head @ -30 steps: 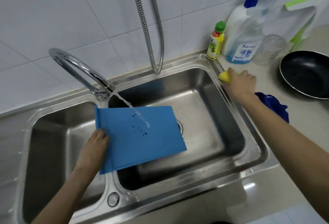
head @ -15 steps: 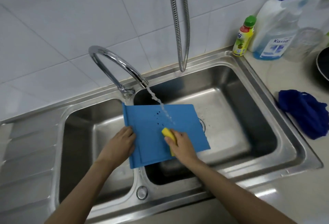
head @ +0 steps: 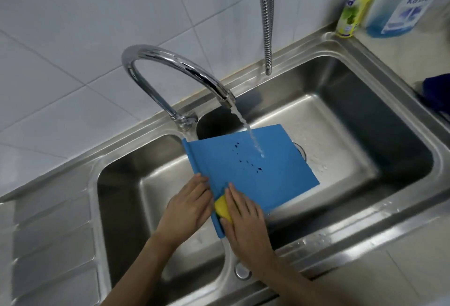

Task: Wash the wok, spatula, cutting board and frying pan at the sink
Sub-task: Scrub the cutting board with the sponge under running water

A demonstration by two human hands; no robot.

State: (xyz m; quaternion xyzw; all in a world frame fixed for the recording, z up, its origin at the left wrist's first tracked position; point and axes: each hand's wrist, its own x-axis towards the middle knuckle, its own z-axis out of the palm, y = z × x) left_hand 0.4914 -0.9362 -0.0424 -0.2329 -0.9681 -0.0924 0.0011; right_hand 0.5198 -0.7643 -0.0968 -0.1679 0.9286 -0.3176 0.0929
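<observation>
A blue cutting board [head: 253, 167] lies tilted across the divider of a steel double sink [head: 394, 120], mostly over the right basin. Water from the curved tap [head: 170, 67] falls onto its upper middle, and dark specks dot its surface. My left hand [head: 187, 206] grips the board's left ridged edge. My right hand [head: 246, 218] presses a yellow sponge [head: 222, 209] flat against the board's near left corner, fingers straight over it. The wok, spatula and frying pan are out of view.
A hanging metal hose [head: 266, 18] drops over the back of the right basin. A green-capped bottle [head: 353, 6] and a clear bottle of blue soap [head: 404, 4] stand at the back right. A dark blue cloth [head: 435, 91] lies on the counter at the right edge.
My right hand took the sponge from the sink's right rim to the board, then slid it down-left to the board's near corner. The camera view shifted left and closer; the frying pan left view.
</observation>
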